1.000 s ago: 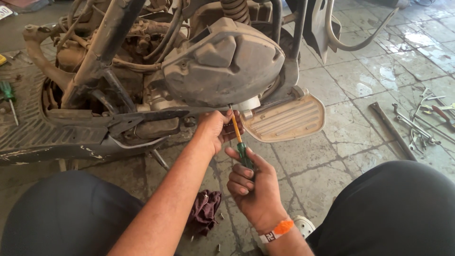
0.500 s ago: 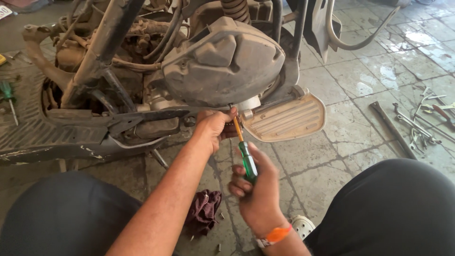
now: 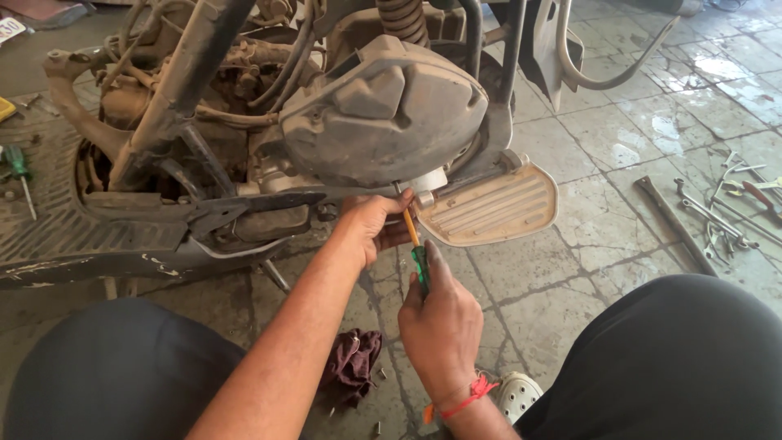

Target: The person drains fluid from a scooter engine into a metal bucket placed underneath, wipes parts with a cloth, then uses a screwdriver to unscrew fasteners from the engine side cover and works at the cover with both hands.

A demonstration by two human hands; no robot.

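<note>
Screwdriver [image 3: 415, 248] angled up under the dusty engine cover [image 3: 383, 114].

The right hand [image 3: 440, 326] is closed around its green handle below the cover; the left hand [image 3: 376, 224] pinches the shaft near the tip, seemingly to steady it. Just right of the cover sits a ribbed footrest [image 3: 489, 204].

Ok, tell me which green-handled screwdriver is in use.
The screwdriver gripped in the right hand, tip up under the engine cover. The other screwdriver lies untouched at far left.
</note>
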